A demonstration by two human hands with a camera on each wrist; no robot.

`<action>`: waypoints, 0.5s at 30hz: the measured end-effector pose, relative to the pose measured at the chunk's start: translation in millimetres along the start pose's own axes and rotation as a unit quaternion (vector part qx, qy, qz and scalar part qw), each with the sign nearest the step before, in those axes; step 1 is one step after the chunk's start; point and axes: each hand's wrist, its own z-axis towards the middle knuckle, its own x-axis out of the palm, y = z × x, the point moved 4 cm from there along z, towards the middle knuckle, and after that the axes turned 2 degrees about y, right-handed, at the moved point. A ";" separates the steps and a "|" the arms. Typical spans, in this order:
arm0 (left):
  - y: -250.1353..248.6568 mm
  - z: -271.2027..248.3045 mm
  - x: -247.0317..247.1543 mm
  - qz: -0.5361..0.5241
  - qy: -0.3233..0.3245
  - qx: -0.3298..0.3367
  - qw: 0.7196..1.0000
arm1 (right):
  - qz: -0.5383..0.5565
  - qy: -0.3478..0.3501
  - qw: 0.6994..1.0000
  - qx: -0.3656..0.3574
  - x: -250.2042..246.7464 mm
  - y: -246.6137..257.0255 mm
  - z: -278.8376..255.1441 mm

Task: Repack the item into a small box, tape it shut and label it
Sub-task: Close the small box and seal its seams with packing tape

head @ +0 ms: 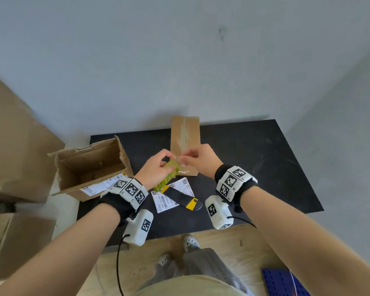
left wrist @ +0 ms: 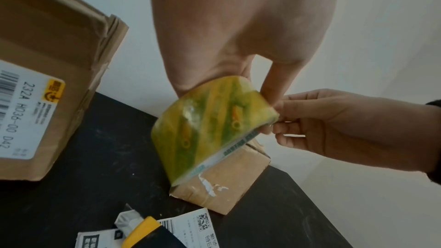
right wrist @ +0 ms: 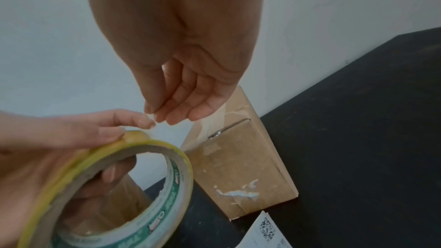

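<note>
My left hand point(head: 158, 169) grips a yellow-green roll of tape point(head: 169, 176) above the black table, its fingers round the rim point(right wrist: 181, 176) and one finger through the core. At the top of the roll point(left wrist: 210, 129), my right hand point(head: 186, 160) pinches the tape's loose end between thumb and fingertips point(right wrist: 155, 116). Just behind both hands a small closed cardboard box point(head: 185, 133) lies on the table, with old tape marks along its seam point(right wrist: 238, 167).
A larger open cardboard box point(head: 90, 167) with a shipping label point(left wrist: 24, 112) stands at the table's left. Loose labels point(head: 165, 200) and a black-and-yellow utility knife point(head: 184, 199) lie under my hands. More cartons are stacked at far left. A wall backs the table.
</note>
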 end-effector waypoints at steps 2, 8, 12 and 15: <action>2.2 -1.7 2.2 -0.012 0.028 -0.012 0.999 | 0.004 -0.013 1.000 0.018 -2.1 -2.1 -2.4; 8.9 -2.1 0.3 -0.002 0.049 -0.036 0.998 | 0.078 -0.035 0.994 0.066 -0.6 -11.2 -13.3; 12.2 -2.4 -5.0 -0.030 0.049 -0.029 0.998 | 0.115 -0.067 0.988 0.077 0.0 -12.3 -18.6; 13.5 -1.2 -9.5 0.020 0.054 -0.048 0.997 | 0.131 -0.084 0.984 0.090 -0.3 -17.2 -21.6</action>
